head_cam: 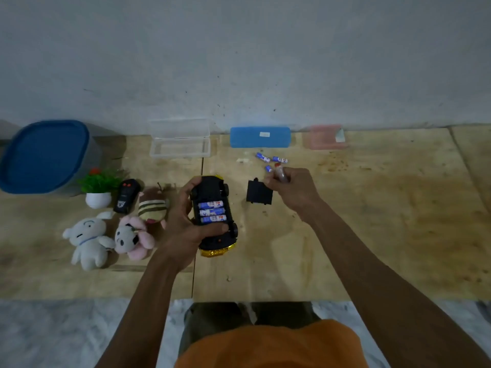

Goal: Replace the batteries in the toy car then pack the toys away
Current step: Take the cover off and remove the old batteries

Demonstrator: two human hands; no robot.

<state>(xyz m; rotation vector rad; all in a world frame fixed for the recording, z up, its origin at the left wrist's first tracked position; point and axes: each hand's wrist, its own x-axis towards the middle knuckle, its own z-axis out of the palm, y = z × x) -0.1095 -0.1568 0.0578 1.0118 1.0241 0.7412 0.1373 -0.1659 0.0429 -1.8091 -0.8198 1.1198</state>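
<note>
- Toy car (214,211) flipped belly-up on the wooden surface (372,221), held by the left hand (183,224), grip wrapped around its near-left flank, thumb pressed by the rear wheel.
- Three blue-and-white batteries (211,211) seated side by side in the open bay of the car.
- Right of the car, apart from it: black battery cover (259,193) lying flat.
- Just beyond the cover, right hand (292,191), grip pinched around a small clear-handled tool (281,173) with a red tip; kind of tool too blurred to tell.
- Beyond the car, to the right: three loose batteries (271,160), then a blue case (260,137) at the wall.
- Straight beyond the car: open clear box (180,143).
- Left of the car: striped plush (152,207), pink plush (132,237), white plush (89,240), black remote (126,192), small potted plant (98,188).
- Far left of the car: blue-lidded tub (45,156).
</note>
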